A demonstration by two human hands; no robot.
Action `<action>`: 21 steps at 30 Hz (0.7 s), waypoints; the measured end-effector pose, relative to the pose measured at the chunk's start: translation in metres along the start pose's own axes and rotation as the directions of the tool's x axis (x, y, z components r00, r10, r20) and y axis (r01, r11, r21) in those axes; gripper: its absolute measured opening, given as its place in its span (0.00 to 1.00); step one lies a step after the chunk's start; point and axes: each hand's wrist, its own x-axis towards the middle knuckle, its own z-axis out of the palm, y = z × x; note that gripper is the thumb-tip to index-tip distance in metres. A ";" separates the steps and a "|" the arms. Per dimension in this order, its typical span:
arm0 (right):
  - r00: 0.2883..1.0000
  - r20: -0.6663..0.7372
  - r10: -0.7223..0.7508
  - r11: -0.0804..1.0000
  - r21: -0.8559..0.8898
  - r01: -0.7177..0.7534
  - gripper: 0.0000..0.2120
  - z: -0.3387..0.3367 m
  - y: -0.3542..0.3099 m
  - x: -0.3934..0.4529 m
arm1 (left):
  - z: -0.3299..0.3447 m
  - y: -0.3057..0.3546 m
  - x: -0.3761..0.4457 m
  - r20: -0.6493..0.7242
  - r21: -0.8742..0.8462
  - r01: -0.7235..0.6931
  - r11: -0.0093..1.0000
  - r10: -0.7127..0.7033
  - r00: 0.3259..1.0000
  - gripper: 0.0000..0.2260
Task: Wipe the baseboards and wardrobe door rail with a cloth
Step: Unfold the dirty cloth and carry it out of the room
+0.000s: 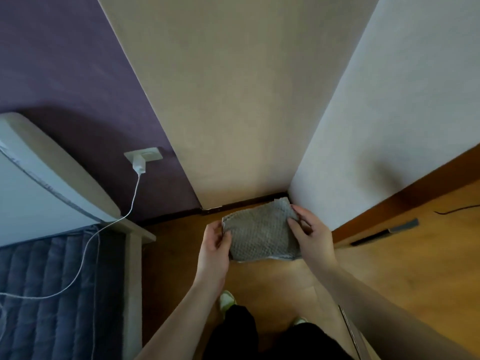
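Left hand (215,242) and right hand (309,229) pinch cloth (259,235) ends; baseboard (244,202) lies just beyond cloth, parallel to it.

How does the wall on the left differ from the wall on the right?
The left wall is dark purple; the right wall is pale whitish. The left wall carries a socket with a white charger plugged in; the right wall shows none. Both have a dark baseboard at the floor.
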 end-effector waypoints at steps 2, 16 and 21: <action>0.998 -0.056 0.012 1.000 -0.025 -0.014 0.15 0.016 0.000 0.013 | -0.005 0.001 0.024 0.001 0.068 -0.005 0.998 0.005 1.000 0.14; 0.968 -0.082 0.236 0.958 0.187 -0.218 0.11 0.051 0.064 0.117 | 0.017 -0.021 0.168 0.074 0.232 0.008 0.973 -0.026 0.997 0.09; 0.965 0.027 0.260 0.948 0.182 -0.260 0.15 0.076 0.150 0.160 | 0.029 -0.086 0.239 0.084 0.242 0.060 0.968 -0.083 0.993 0.19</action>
